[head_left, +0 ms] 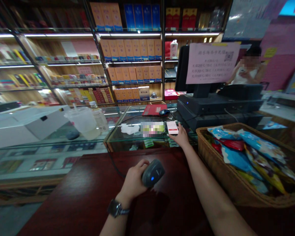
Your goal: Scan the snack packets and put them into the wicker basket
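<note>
My left hand point(134, 180) is closed around a dark grey handheld barcode scanner point(152, 172) with a blue light, held over the dark red counter point(88, 193). A black cable runs from it toward the till. A watch sits on that wrist. My right hand point(180, 136) reaches forward onto the glass display case point(127, 139) and grips a small white and red box point(172, 127) by its near edge. A blurred flat item lies just left of that box, next to a crumpled white paper point(129, 128).
A black till with monitor point(211, 98) and pink notice stands behind the box. A wicker basket point(211, 154) of snack bags sits at right. A clear jug and bottle point(87, 123) stand at left. Shelves of boxed goods fill the back wall. A person sits behind the till.
</note>
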Action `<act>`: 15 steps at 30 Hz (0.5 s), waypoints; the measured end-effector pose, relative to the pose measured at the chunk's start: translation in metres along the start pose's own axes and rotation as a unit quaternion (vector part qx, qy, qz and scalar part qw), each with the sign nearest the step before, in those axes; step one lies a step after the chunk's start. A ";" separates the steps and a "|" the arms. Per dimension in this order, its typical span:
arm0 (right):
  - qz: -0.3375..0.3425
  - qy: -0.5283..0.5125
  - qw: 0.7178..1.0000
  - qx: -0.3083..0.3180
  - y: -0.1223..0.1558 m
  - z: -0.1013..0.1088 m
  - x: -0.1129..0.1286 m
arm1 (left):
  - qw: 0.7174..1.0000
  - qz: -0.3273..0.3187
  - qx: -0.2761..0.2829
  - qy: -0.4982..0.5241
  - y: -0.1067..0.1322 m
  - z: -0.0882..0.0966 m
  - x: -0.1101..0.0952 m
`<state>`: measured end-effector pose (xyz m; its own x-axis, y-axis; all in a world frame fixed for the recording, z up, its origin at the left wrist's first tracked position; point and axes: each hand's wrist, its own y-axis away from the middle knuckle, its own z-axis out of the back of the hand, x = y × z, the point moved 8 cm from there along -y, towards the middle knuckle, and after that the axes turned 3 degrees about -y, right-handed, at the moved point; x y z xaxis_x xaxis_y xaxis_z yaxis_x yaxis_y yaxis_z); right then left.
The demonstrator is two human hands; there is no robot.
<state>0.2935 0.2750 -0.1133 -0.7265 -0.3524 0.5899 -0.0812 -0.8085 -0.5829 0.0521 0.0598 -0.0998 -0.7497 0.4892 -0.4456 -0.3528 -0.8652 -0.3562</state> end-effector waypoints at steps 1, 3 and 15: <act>0.000 0.001 1.000 0.001 0.000 0.000 0.000 | 1.000 0.001 -0.002 0.000 0.000 0.000 0.000; -0.003 0.006 1.000 0.005 0.001 0.001 0.001 | 1.000 0.002 -0.005 0.001 0.000 0.001 0.000; -0.055 -0.017 0.980 0.190 0.045 0.048 0.068 | 1.000 -0.013 -0.020 -0.001 0.000 0.005 0.002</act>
<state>0.2731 0.1924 -0.0730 -0.7039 -0.2631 0.6597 0.1063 -0.9574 -0.2684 0.0483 0.0603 -0.0968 -0.7414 0.5111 -0.4348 -0.3493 -0.8472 -0.4003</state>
